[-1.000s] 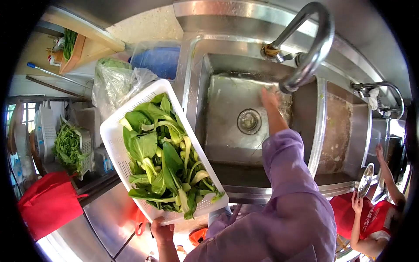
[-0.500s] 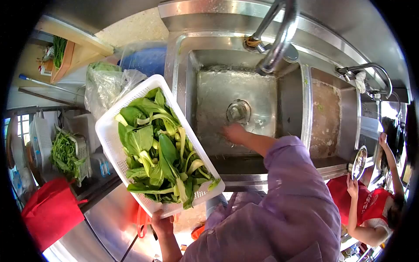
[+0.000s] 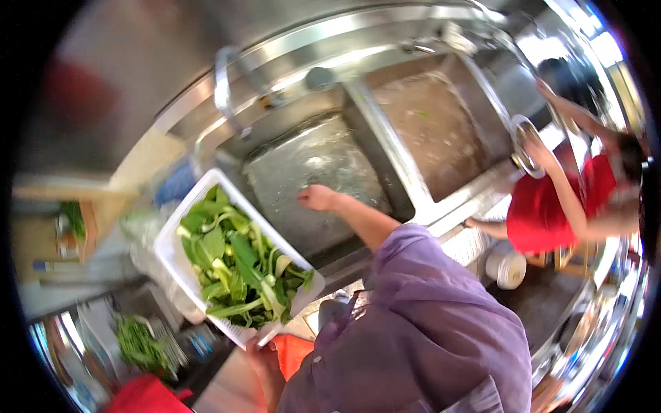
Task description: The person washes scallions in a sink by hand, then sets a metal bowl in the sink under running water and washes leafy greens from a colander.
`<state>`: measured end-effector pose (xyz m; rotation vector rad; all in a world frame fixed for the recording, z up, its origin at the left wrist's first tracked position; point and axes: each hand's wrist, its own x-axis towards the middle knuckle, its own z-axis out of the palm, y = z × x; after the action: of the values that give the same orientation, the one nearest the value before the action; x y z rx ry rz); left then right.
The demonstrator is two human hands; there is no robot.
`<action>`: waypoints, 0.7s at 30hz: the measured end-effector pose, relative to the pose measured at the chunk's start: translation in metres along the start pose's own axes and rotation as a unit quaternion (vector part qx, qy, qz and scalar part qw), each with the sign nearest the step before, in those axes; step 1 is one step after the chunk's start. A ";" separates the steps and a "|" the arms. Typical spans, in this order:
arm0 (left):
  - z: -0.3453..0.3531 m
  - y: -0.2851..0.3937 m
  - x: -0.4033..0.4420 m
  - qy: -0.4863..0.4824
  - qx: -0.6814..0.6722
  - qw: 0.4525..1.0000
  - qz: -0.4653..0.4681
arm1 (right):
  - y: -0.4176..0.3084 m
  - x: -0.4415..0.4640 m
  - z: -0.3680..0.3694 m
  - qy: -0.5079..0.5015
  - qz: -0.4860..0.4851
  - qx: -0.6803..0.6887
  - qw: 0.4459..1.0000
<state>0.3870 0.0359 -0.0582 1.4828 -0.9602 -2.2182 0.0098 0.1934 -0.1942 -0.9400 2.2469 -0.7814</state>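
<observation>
Kitchen: I am viewing a steel-lined room, its edges blurring and the far end glaring with light.
Co-worker: this person in red is standing beyond the sinks, handling a round metal object.
Near sink: its wet steel basin is holding shallow, glinting water.
Far sink: it is adjoining the near one, its brownish bottom showing a few green scraps.
White basket: it is lying slantwise beside the near sink, partly overlapping its edge; I am judging it rigid, moderately heavy and slick when wet, its rim offering the surest hold at two opposite sides.
Leafy greens: they are filling the basket in a loose heap; I am expecting limp, easily bruised leaves and firmer pale stems, best gathered low by the stems.
Faucet: it is arching near the basin's back corner.
Left hand: its fingers are closing around the basket's lower end.
Right hand: it is reaching over the basin, fingers partly curling; blur is keeping me from telling whether they are holding anything.
</observation>
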 end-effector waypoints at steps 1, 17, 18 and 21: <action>0.009 0.002 -0.008 -0.008 -0.012 1.000 0.007 | -0.021 -0.012 -0.011 0.052 0.064 -0.121 0.989; -0.040 0.055 0.065 -0.218 0.245 0.945 -0.001 | -0.049 -0.401 0.237 0.536 0.412 0.214 0.705; -0.033 0.054 0.050 -0.223 0.258 0.940 0.001 | -0.034 -0.417 0.272 0.561 0.489 0.322 0.585; -0.022 0.033 0.024 -0.185 0.224 0.956 -0.038 | 0.035 -0.466 0.412 0.534 0.618 0.435 0.378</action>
<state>0.3934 -0.0099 -0.0577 1.3007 -1.6418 -2.5035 0.5529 0.4487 -0.3622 2.1099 1.7733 -1.5357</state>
